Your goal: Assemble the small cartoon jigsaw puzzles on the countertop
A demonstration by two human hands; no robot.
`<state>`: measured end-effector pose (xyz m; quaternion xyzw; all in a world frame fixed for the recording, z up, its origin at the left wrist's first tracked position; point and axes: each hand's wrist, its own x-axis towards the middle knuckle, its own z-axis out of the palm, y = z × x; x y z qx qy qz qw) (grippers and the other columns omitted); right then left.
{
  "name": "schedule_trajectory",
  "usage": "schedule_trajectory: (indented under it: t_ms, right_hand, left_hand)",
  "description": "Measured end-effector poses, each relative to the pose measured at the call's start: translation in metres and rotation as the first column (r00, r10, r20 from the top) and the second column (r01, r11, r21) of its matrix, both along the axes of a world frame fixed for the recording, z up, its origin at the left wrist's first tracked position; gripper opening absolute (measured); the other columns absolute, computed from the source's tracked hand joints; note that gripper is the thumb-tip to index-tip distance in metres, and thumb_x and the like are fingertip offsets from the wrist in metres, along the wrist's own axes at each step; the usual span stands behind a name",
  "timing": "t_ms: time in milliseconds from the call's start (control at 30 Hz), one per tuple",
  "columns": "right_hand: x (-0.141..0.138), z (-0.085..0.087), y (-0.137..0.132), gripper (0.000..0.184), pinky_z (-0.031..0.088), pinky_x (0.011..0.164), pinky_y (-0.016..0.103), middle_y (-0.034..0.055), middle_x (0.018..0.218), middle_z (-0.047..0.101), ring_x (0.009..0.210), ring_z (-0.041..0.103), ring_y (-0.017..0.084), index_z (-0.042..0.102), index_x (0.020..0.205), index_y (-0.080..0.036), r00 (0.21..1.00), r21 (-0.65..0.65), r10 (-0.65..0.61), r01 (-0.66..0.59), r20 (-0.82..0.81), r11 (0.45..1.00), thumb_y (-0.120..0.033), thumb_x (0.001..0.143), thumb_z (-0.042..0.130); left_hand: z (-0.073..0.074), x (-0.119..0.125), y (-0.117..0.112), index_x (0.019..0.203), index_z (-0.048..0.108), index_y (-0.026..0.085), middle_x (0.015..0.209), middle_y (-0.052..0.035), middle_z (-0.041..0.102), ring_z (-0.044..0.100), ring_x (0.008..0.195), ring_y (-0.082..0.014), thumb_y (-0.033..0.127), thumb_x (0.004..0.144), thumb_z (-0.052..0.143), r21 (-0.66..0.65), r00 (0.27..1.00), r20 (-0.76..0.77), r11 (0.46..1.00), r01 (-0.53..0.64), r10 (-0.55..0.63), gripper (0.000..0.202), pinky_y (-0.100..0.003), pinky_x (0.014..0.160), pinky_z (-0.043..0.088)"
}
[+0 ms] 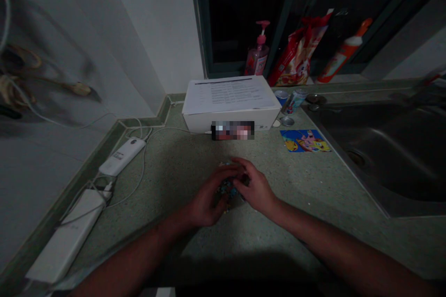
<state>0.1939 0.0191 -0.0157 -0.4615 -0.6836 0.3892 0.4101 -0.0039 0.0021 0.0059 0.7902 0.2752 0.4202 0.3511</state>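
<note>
Between my two hands is a small heap of tiny blue, white and yellow pieces that look like jigsaw puzzle pieces (228, 189), low on the worktop. My left hand (209, 197) cups the heap from the left, with its thumb in front and fingers curled over the back. From the right, my right hand (257, 189) bends its fingers and thumb in over the same pieces, and its fingertips meet those of the left. Dim light and the fingers hide part of the heap. A blue cartoon picture card (305, 141) lies flat to the right, beyond my hands.
A white box (232, 102) with a printed sheet on top stands behind, a phone (232, 130) leaning on its front. Cans (294, 102) stand beside the steel sink (393, 158) at right. A power bank (122, 156), a white power strip (71, 234) and cables line the left.
</note>
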Motion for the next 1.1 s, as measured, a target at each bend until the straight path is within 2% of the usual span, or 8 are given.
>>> schedule_trajectory:
  t_ms: [200, 333, 433, 567, 667, 767, 967, 1100]
  right_hand:
    - [0.001, -0.005, 0.002, 0.039, 0.063, 0.074, 0.034, 0.0034, 0.098, 0.079, 0.086, 0.076, 0.021, 0.063, 0.131, -0.026, 0.999, 0.105, -0.028, 0.031, -0.036, 0.994, -0.021, 0.093, 0.065]
    - [0.002, -0.001, 0.002, 0.032, 0.063, 0.077, 0.034, 0.0047, 0.104, 0.079, 0.090, 0.077, 0.021, 0.068, 0.125, -0.026, 1.000, 0.182, -0.028, 0.029, -0.006, 0.983, -0.020, 0.095, 0.064]
    - [0.003, 0.001, 0.003, 0.020, 0.062, 0.078, 0.034, 0.0044, 0.102, 0.078, 0.090, 0.076, 0.021, 0.073, 0.113, -0.027, 1.000, 0.244, 0.014, -0.019, 0.024, 0.970, -0.019, 0.097, 0.062]
    - [0.004, 0.001, 0.004, 0.016, 0.061, 0.077, 0.033, 0.0045, 0.098, 0.076, 0.089, 0.074, 0.020, 0.074, 0.105, -0.026, 0.999, 0.298, 0.041, -0.047, 0.028, 0.953, -0.019, 0.100, 0.061]
    - [0.004, 0.000, 0.004, 0.014, 0.060, 0.072, 0.032, 0.0038, 0.094, 0.074, 0.082, 0.073, 0.019, 0.074, 0.107, -0.025, 0.998, 0.277, -0.017, 0.001, 0.056, 0.961, -0.021, 0.099, 0.063]
    - [0.003, -0.001, 0.004, 0.012, 0.059, 0.069, 0.031, 0.0036, 0.093, 0.073, 0.080, 0.073, 0.019, 0.074, 0.106, -0.025, 0.998, 0.265, -0.012, -0.007, 0.070, 0.964, -0.023, 0.100, 0.063]
    - [0.004, 0.001, 0.004, 0.018, 0.063, 0.083, 0.037, 0.0051, 0.100, 0.075, 0.096, 0.074, 0.021, 0.074, 0.106, -0.026, 0.998, 0.351, 0.053, -0.066, 0.046, 0.934, -0.017, 0.101, 0.059]
    - [0.005, 0.000, 0.004, 0.020, 0.063, 0.086, 0.038, 0.0062, 0.103, 0.074, 0.099, 0.073, 0.021, 0.074, 0.100, -0.026, 0.998, 0.379, 0.063, -0.068, 0.024, 0.923, -0.014, 0.100, 0.058]
  left_hand:
    - [-0.005, -0.001, 0.002, 0.143, 0.056, 0.026, 0.143, -0.0146, 0.063, 0.059, 0.135, -0.0293, 0.026, 0.103, 0.055, 0.012, 0.989, -0.021, 0.989, -0.146, 0.146, 0.040, -0.050, 0.113, 0.050]
    - [-0.013, -0.001, 0.004, 0.132, 0.064, 0.024, 0.130, -0.0125, 0.071, 0.068, 0.120, -0.0259, 0.030, 0.105, 0.055, -0.067, 0.959, -0.063, 0.958, -0.280, 0.276, 0.030, -0.044, 0.105, 0.055]
    - [-0.017, -0.002, 0.006, 0.125, 0.068, 0.023, 0.120, -0.0102, 0.075, 0.072, 0.108, -0.0247, 0.031, 0.102, 0.060, -0.110, 0.931, -0.112, 0.927, -0.358, 0.346, 0.026, -0.041, 0.097, 0.058]
    - [-0.020, -0.003, 0.006, 0.114, 0.072, 0.021, 0.105, -0.0077, 0.078, 0.074, 0.094, -0.0230, 0.030, 0.097, 0.065, -0.107, 0.908, -0.128, 0.905, -0.412, 0.398, 0.020, -0.037, 0.085, 0.060]
    - [-0.020, -0.002, 0.007, 0.104, 0.074, 0.022, 0.097, -0.0062, 0.078, 0.074, 0.089, -0.0224, 0.029, 0.096, 0.066, -0.103, 0.890, -0.127, 0.886, -0.452, 0.439, 0.013, -0.037, 0.083, 0.060]
    - [-0.020, -0.002, 0.007, 0.099, 0.075, 0.022, 0.094, -0.0052, 0.077, 0.073, 0.085, -0.0214, 0.028, 0.095, 0.066, -0.081, 0.886, -0.122, 0.885, -0.458, 0.447, 0.011, -0.036, 0.081, 0.060]
    - [-0.019, -0.002, 0.010, 0.096, 0.075, 0.021, 0.094, -0.0058, 0.075, 0.072, 0.085, -0.0203, 0.023, 0.094, 0.065, -0.056, 0.887, -0.090, 0.887, -0.458, 0.453, 0.010, -0.034, 0.079, 0.060]
    - [-0.018, -0.001, 0.012, 0.094, 0.074, 0.021, 0.094, -0.0052, 0.074, 0.071, 0.086, -0.0189, 0.021, 0.093, 0.064, -0.058, 0.886, -0.063, 0.884, -0.463, 0.460, 0.010, -0.031, 0.078, 0.060]
